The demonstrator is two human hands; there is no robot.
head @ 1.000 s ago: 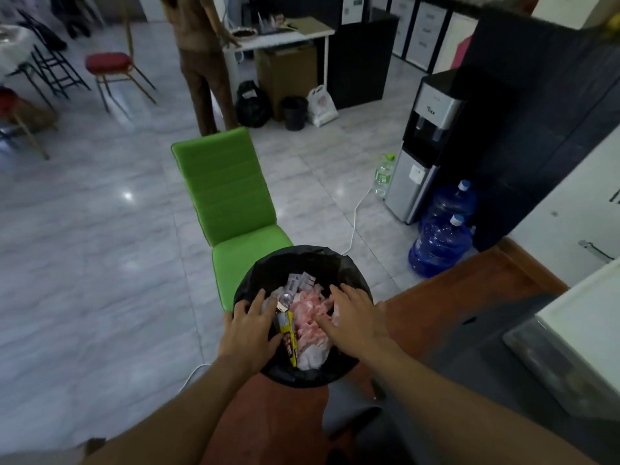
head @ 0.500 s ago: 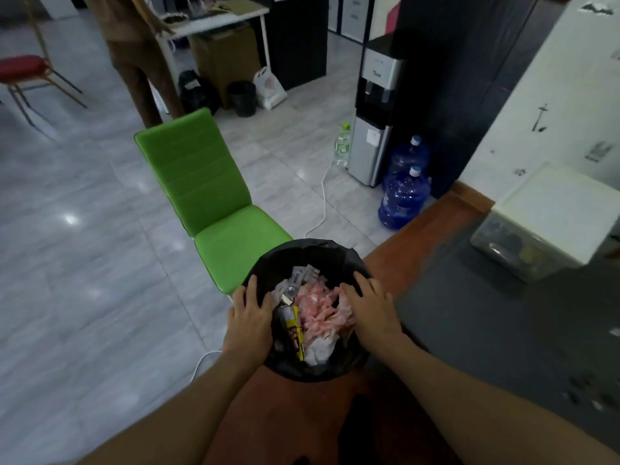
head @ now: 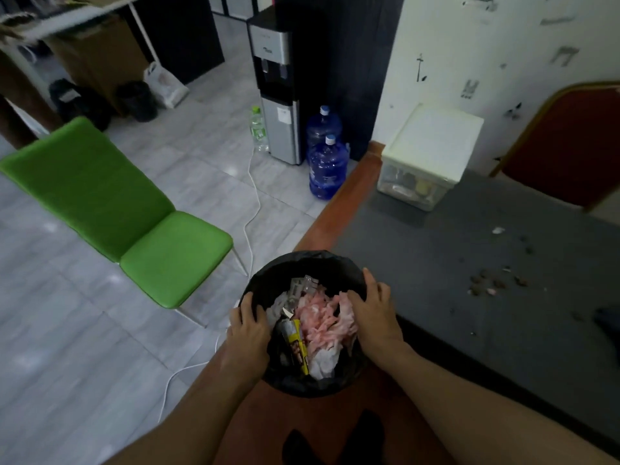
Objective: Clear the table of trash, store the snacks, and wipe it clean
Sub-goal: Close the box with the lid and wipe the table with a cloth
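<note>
Head view: the upper left of the frame is smeared, and the dark shapes under a white desk there cannot be made out. At the right edge a dark object [head: 608,319] on the table [head: 436,250] is cut off. I cannot tell whether the black-lined bin [head: 303,260], at lower centre by the table's brown edge, rests on anything.

My left hand [head: 248,333] grips the bin's near-left rim, fingers hooked over it. My right hand [head: 372,310] grips the right rim, fingers bent inward and touching the pink wrappers [head: 323,318] inside. A yellow wrapper [head: 298,345] and crumpled white paper lie beside them.

Crumbs [head: 486,283] are scattered on the grey tabletop at right, well apart from the bin. A white-lidded storage box [head: 432,139] stands at the table's far end, a red chair [head: 570,146] behind it. A green chair [head: 134,209] fills the left, with a water dispenser [head: 278,95] and two blue water bottles [head: 327,166] at upper centre.
</note>
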